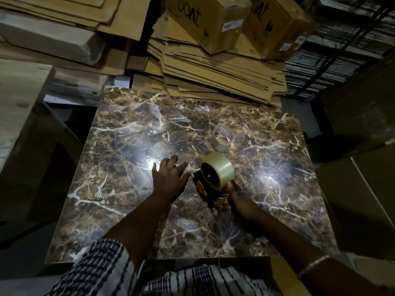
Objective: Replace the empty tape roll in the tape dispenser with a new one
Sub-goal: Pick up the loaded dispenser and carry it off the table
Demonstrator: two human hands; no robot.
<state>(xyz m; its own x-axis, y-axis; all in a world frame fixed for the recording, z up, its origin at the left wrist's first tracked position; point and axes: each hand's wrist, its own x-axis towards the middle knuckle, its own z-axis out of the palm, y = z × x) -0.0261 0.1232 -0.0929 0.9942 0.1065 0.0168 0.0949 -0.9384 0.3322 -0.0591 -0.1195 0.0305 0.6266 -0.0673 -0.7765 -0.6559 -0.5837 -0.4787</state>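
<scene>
— We can't see much of the tape gun [210, 192]: the full tape roll [218, 171] covers its top, and the right hand [240, 199] hides its handle.

— Agreed. We also can't tell whether the roll sits fully on its hub; the dark middle gives nothing away.

— The right hand's fingers [234, 187] mostly vanish behind the gun, so we can't judge the grip.

— The print inside the empty roll [221, 140] is too small for us to read.

— Both arms and the striped sleeve [102, 268] are cut off by the bottom edge.

— And the cardboard boxes [205, 20] run off the top; their labels are blurred.
</scene>
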